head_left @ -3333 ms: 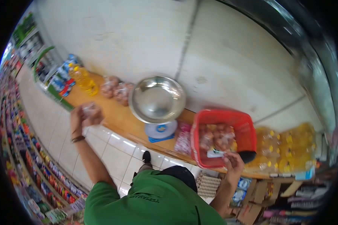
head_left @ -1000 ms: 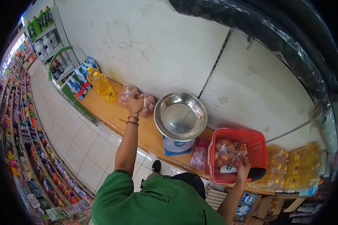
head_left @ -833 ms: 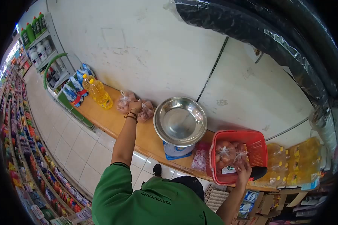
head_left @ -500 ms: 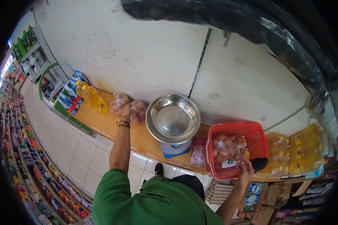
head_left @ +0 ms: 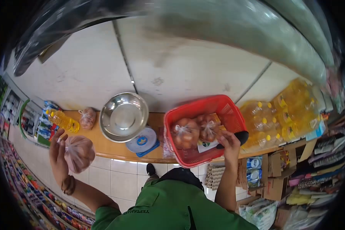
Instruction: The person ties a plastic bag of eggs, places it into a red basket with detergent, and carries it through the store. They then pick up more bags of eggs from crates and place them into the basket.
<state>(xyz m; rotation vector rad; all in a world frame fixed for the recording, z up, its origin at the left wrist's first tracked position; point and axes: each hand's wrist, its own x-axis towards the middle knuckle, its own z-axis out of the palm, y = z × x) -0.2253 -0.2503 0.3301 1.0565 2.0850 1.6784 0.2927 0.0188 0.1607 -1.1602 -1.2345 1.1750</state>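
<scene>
My left hand is raised in front of the counter, its fingers closed at the knotted top of a clear plastic bag of eggs, which hangs beside it. My right hand grips the black handle of a red plastic basket at the basket's right side. Two knotted bags of brown eggs sit in the basket, a left bag and a right bag. Another egg bag stands on the counter near the wall.
A steel bowl sits on a blue-and-white scale on the wooden counter. A yellow oil bottle is at the left, with several oil bottles at the right. Egg trays and open cartons are below.
My left hand has lifted one egg bag off the counter and brought it towards me. My right hand has moved onto the basket's handle. The view has shifted to the right.
</scene>
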